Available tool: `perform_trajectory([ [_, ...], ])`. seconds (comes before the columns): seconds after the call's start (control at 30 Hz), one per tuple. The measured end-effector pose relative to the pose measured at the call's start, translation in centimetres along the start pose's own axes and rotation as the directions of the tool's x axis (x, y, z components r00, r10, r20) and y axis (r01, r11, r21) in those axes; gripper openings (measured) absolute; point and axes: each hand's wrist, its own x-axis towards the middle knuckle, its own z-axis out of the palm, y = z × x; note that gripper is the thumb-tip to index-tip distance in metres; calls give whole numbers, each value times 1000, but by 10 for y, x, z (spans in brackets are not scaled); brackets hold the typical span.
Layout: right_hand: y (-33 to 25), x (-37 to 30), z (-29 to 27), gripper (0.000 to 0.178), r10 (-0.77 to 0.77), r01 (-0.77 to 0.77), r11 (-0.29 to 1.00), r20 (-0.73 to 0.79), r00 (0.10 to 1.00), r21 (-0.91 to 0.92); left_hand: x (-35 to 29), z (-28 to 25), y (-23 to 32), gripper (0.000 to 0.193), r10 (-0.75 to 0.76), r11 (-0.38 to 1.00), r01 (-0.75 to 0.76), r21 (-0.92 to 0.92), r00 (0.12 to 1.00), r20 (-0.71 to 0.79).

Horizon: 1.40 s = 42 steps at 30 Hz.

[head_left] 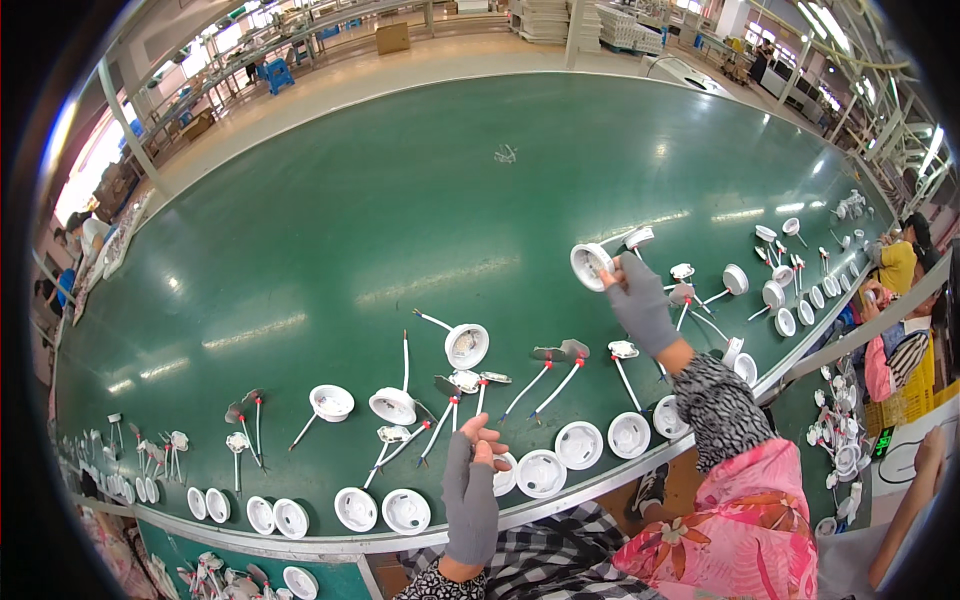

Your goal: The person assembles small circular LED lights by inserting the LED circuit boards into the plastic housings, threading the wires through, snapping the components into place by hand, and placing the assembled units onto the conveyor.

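My right hand [640, 305], in a grey fingerless glove, is closed on the rim of a white round plastic housing [586, 266], raised with its hollow side showing. Right behind it is another white housing [638, 237] with a white cable. Low at the front edge, my left hand [472, 490], gloved the same way, has its fingers loosely apart and nothing visible in them. It partly covers a white round housing [505, 474]. Just beyond its fingertips lie a white housing with a cable [393, 405] and small boards with red-banded wires [445, 388].
A wide green table [400, 200] holds rows of white round covers [578, 445] along its front edge. A few small scraps [506, 154] lie farther back. To the right, a person in yellow [897, 265] sits beside the table. More parts [840, 440] lie on a lower surface.
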Motion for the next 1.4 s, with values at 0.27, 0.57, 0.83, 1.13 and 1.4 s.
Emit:
perform_trajectory([
  [0.27,56,-5,65,23,-314,299,682,102,944,-668,-15,-1,-7,32,-51,997,46,65,995,83],
  [0.57,-29,-25,0,44,-697,574,629,-53,715,-524,-16,-1,-5,34,-118,989,102,105,981,151],
  [0.83,26,-4,43,22,-549,448,653,27,836,-611,-19,-9,-9,31,-97,994,92,55,990,102],
  [1.13,43,22,87,34,193,-185,804,-47,980,-565,-36,-64,0,32,-59,992,77,98,984,-170],
  [1.4,31,28,92,49,623,-619,765,-42,781,-176,-46,-55,-11,30,-145,981,147,128,989,-25],
])
